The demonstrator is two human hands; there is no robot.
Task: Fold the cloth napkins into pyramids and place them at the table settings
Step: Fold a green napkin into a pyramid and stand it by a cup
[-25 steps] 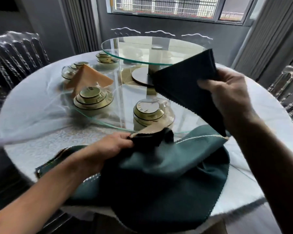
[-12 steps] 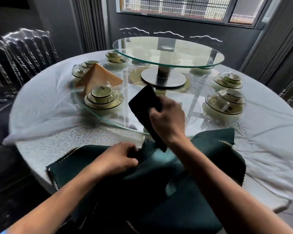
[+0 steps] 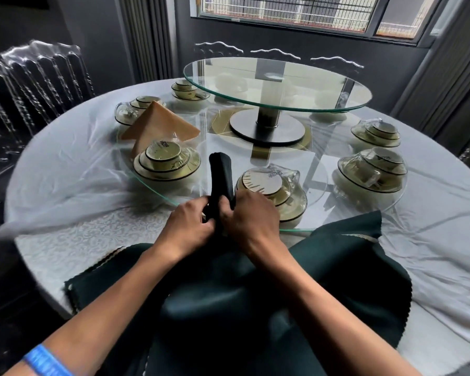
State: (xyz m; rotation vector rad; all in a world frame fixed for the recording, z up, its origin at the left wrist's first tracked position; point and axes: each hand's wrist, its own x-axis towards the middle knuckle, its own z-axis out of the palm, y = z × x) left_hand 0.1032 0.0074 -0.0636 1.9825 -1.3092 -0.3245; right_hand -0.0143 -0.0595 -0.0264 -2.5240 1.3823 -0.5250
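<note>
A dark green napkin [image 3: 221, 176] stands folded in a narrow upright shape at the near edge of the glass turntable [image 3: 296, 229]. My left hand [image 3: 189, 225] and my right hand [image 3: 248, 218] grip its lower part from either side, knuckles close together. Below my arms lies a pile of loose dark green cloth napkins [image 3: 337, 272] at the near table edge. An orange napkin folded as a pyramid [image 3: 160, 123] stands at the far left among the place settings.
Several wrapped stacks of bowls and cups [image 3: 166, 164] ring the turntable. A raised glass tier on a metal post [image 3: 277, 82] stands in the middle. The white cloth-covered round table [image 3: 65, 164] has clear chairs [image 3: 33, 77] around it.
My right hand brought the napkin down from high on the right to meet my left hand. The napkin went from a wide flat panel to a narrow upright fold.
</note>
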